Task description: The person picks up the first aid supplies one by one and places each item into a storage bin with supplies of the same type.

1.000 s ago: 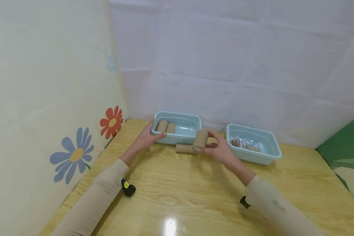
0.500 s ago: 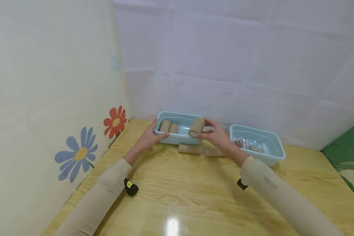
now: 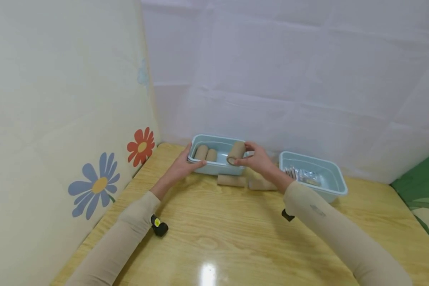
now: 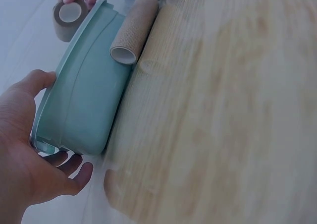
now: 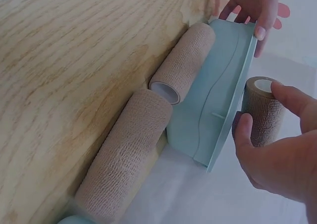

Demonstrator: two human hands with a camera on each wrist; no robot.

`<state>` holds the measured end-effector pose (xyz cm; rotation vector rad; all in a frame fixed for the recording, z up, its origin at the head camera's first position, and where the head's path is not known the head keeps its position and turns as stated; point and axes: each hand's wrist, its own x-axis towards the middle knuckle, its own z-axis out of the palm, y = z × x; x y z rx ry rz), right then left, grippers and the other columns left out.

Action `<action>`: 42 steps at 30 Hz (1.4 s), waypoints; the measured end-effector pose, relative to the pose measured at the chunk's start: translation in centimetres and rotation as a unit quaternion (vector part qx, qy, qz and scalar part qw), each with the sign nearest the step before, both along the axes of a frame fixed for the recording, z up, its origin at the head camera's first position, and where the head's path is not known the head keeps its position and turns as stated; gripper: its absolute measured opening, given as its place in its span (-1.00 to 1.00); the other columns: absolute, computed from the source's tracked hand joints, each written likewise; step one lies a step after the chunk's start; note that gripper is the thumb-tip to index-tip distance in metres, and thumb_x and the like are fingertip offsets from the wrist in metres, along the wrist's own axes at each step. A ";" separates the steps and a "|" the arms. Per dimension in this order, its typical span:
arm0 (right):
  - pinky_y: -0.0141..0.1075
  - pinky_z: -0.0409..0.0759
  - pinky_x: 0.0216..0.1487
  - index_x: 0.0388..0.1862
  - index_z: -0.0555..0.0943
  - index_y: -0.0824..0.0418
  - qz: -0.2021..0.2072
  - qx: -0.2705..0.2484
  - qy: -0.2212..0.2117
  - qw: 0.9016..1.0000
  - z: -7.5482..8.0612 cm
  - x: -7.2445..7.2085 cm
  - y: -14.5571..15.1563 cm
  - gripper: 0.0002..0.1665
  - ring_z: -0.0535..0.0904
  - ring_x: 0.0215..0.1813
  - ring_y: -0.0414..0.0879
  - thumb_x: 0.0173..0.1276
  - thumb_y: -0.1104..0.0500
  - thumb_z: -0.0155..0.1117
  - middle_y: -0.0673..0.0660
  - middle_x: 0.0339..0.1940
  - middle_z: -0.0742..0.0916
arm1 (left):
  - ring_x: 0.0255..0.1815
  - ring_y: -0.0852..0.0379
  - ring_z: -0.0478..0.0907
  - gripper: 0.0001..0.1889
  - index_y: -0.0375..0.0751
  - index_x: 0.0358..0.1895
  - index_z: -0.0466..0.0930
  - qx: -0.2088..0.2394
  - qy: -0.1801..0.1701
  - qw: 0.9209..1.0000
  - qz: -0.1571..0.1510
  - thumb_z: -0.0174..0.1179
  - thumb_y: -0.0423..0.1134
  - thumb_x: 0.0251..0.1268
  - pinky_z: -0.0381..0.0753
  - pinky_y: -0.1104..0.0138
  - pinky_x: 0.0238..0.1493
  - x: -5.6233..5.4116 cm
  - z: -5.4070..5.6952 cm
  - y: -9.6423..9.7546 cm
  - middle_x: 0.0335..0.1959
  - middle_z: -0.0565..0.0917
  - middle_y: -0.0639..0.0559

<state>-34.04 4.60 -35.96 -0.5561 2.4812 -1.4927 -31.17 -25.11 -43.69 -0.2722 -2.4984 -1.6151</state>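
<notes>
Between the thumb and fingers of my right hand (image 3: 256,159) is a tan bandage roll (image 3: 236,153), pinched over the right end of the left light-blue plastic bin (image 3: 219,169). Its crinkled wrap and white core show in the right wrist view. My left hand (image 3: 181,165) grips that bin's left end, thumb on the front rim; in the left wrist view its fingers curl at the end wall. Two similar rolls (image 3: 201,153) lie side by side in the bin's left part. On the table in front of it lies another bandage roll (image 5: 183,60), with a larger one (image 5: 126,152) beside it.
A second light-blue bin (image 3: 334,190) stands to the right, holding clear plastic packets (image 3: 308,176). A white sheet (image 3: 271,71) hangs right behind both bins. The flower-patterned wall (image 3: 107,119) borders the wooden table (image 3: 214,226) on the left.
My right hand has lifted the bandage roll from in front of the bin up and left over its right end. The rolls under it came into view. My left hand keeps its grip.
</notes>
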 end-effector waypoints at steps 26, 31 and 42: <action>-0.04 0.62 0.10 0.47 0.34 0.43 -0.011 0.014 0.074 0.997 -1.5 -1.7 0.0 -0.25 0.56 0.21 0.29 0.37 0.30 0.39 0.46 0.31 0.53 | 0.60 -0.19 -0.11 0.13 -0.26 0.65 -0.32 -0.016 -0.013 1.000 0.008 0.37 0.04 0.35 -0.07 -0.07 0.52 -0.3 -0.2 0.4 0.63 -0.07 -0.27; -0.05 0.62 0.10 0.43 0.37 0.41 -0.024 0.017 0.087 0.996 -1.4 -1.5 0.5 -0.32 0.58 0.18 0.27 0.39 0.28 0.35 0.43 0.26 0.57 | 0.60 -0.20 -0.11 0.13 -0.26 0.66 -0.33 -0.024 -0.014 1.000 0.009 0.36 0.04 0.37 -0.07 -0.08 0.52 -0.3 -0.3 0.3 0.63 -0.07 -0.28; -0.01 0.58 0.15 0.34 0.47 0.41 -0.028 0.052 0.137 0.989 -1.2 -1.0 2.4 -0.49 0.61 0.14 0.24 0.47 0.25 0.25 0.36 0.14 0.66 | 0.61 -0.19 -0.13 0.09 -0.24 0.66 -0.32 -0.018 -0.008 1.000 0.006 0.33 0.02 0.40 -0.08 -0.11 0.51 -0.3 0.0 -0.3 0.64 -0.08 -0.26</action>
